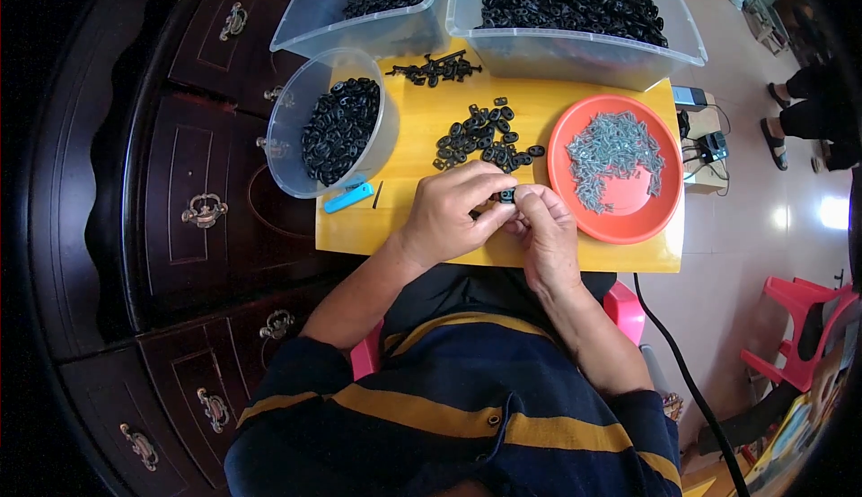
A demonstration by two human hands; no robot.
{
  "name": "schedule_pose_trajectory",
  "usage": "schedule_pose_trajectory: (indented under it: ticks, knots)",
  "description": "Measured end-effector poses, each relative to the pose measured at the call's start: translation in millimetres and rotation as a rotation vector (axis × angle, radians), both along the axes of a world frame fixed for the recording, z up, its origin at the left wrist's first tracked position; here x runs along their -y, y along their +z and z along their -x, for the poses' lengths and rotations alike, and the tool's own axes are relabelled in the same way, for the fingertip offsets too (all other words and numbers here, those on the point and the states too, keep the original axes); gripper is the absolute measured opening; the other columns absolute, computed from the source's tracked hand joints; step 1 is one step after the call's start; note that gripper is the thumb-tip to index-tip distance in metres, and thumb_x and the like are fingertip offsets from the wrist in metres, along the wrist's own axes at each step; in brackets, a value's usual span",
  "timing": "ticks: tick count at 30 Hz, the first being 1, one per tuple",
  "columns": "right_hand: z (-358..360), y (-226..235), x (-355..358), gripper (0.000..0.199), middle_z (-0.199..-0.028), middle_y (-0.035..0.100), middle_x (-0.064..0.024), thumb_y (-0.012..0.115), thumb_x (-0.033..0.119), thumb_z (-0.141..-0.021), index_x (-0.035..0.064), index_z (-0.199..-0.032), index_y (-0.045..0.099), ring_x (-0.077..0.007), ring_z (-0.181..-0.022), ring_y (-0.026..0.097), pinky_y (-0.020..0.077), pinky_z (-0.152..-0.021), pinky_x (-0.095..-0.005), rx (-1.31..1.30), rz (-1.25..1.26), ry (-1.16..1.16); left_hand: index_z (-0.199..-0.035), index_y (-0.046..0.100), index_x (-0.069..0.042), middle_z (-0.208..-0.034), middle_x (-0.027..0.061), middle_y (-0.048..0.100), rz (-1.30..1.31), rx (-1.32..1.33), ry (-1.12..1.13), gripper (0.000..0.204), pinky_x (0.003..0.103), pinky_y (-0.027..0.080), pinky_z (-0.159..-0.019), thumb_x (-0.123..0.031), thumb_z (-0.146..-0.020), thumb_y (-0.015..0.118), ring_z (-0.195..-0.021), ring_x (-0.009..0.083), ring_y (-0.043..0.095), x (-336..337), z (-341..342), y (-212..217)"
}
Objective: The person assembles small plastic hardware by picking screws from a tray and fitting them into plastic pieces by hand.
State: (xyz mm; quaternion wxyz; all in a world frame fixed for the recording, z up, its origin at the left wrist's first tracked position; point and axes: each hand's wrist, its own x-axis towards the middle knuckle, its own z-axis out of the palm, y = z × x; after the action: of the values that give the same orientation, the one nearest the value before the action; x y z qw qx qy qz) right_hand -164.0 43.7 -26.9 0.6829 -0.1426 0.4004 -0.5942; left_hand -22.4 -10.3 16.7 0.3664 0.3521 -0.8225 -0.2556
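Note:
Over the near edge of the yellow table, my left hand (456, 212) pinches a small black plastic part (506, 196) between thumb and fingers. My right hand (548, 232) meets it from the right, thumb and fingertips closed against the part's edge. Anything tiny between those right fingertips is hidden. Just beyond my hands lies a loose pile of black oval plastic pieces (480, 133) with holes. To the right, an orange-red round tray (628, 212) holds many small silvery screws (611, 142). Farther back sits a heap of longer black parts (440, 68).
A clear round tub (285, 151) of black pieces stands at the left, a light-blue cutter-like tool (348, 197) beside it. Two clear bins (575, 52) of black parts line the back. Dark drawers (197, 210) flank the left; a pink stool (795, 335) stands right.

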Motion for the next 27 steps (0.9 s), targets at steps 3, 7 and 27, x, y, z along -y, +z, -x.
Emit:
schedule_pose_trajectory:
  ticks: [3, 7, 27]
  knots:
    - [1, 1, 0, 0.012, -0.081, 0.064, 0.0021, 0.062, 0.018, -0.096, 0.0070, -0.093, 0.066, -0.0053, -0.072, 0.056, 0.0447, -0.067, -0.0213, -0.001, 0.000, 0.008, -0.097, 0.068, -0.003, -0.088, 0.0100, 0.067, -0.012, 0.025, 0.000, 0.027, 0.035, 0.054, -0.064, -0.003, -0.071, 0.077, -0.075, 0.0275, 0.067, 1, -1, -1]
    - [0, 6, 1, 0.012, -0.081, 0.063, 0.0024, 0.062, 0.018, -0.097, 0.0073, -0.092, 0.065, -0.0052, -0.072, 0.056, 0.0448, -0.067, -0.0215, -0.001, -0.009, 0.006, -0.097, 0.068, -0.003, -0.088, 0.0095, 0.067, 0.049, 0.039, -0.039, 0.027, 0.035, 0.053, -0.064, -0.003, -0.071, 0.077, -0.075, 0.0274, 0.067, 6, -2, 1]
    - [-6, 14, -5, 0.011, -0.094, 0.067, -0.0032, 0.059, 0.018, -0.099, 0.0080, -0.104, 0.059, -0.0083, -0.078, 0.056, 0.0462, -0.074, -0.0233, -0.092, 0.059, 0.293, -0.096, 0.068, -0.005, -0.081, 0.0159, 0.068, -0.152, 0.426, 0.031, 0.018, 0.041, 0.052, -0.068, -0.013, -0.081, 0.061, -0.073, 0.0328, 0.067, 63, -53, 68]
